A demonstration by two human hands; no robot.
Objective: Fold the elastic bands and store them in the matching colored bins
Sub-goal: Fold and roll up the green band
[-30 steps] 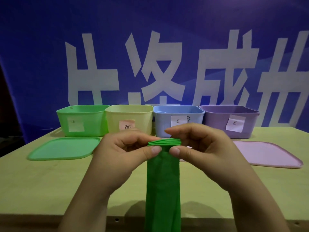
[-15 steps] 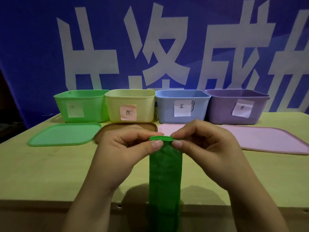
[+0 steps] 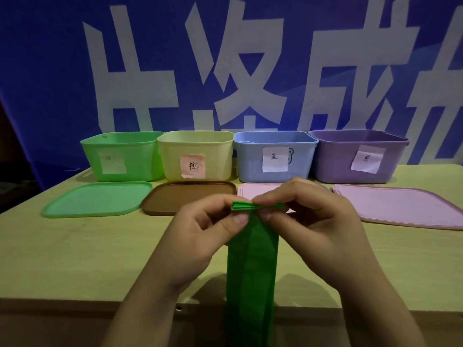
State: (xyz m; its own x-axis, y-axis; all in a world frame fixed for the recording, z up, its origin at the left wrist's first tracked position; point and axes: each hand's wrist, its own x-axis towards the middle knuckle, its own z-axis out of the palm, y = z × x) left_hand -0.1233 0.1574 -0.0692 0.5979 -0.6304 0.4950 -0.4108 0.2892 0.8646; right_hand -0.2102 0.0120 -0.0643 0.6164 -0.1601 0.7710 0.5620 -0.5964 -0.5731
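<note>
Head: blue bin (image 3: pixel 274 156) labelled 蓝.

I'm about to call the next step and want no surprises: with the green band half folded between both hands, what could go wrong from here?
1. The left hand and right hand pinch only the folded top of the green band; the stacked folds could spring apart if either pinch loosens.
2. The long tail hangs past the table edge, so it may snag or drag there.
3. The green bin sits far left; the yellow bin is nearer, so a hasty drop could land wrong.
</note>
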